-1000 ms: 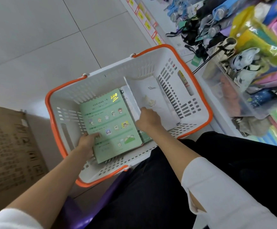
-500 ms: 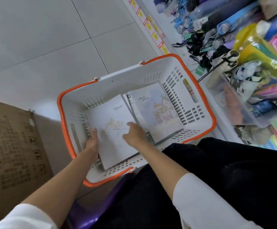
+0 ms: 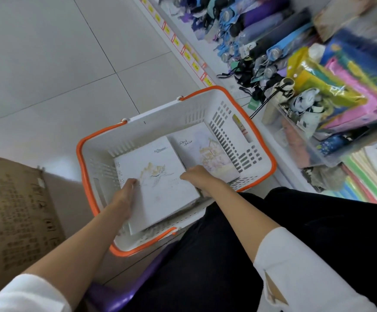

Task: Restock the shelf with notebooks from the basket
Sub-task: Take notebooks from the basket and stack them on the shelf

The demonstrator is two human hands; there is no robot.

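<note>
A white basket with an orange rim [image 3: 160, 113] stands on the floor in front of my knees. Inside lies a stack topped by a white notebook with a crane drawing [image 3: 158, 167]. My left hand [image 3: 124, 199] grips the stack's left edge. At the stack's right edge my right hand [image 3: 196, 176] holds on, its fingers curled down beside it. A second notebook with a pastel house picture [image 3: 207, 152] lies at the basket's right side.
The store shelf [image 3: 270, 136] runs along the right, holding folded umbrellas [image 3: 261, 34], bright plastic packs [image 3: 340, 86], a clear bin [image 3: 306, 143] and coloured notebook stacks [image 3: 363, 185]. A cardboard box [image 3: 14, 210] stands at the left. Grey tiled floor lies beyond the basket.
A green notebook was on top a second ago; a white crane notebook now tops the stack. My right hand moved from the basket's middle to the stack's right edge.
</note>
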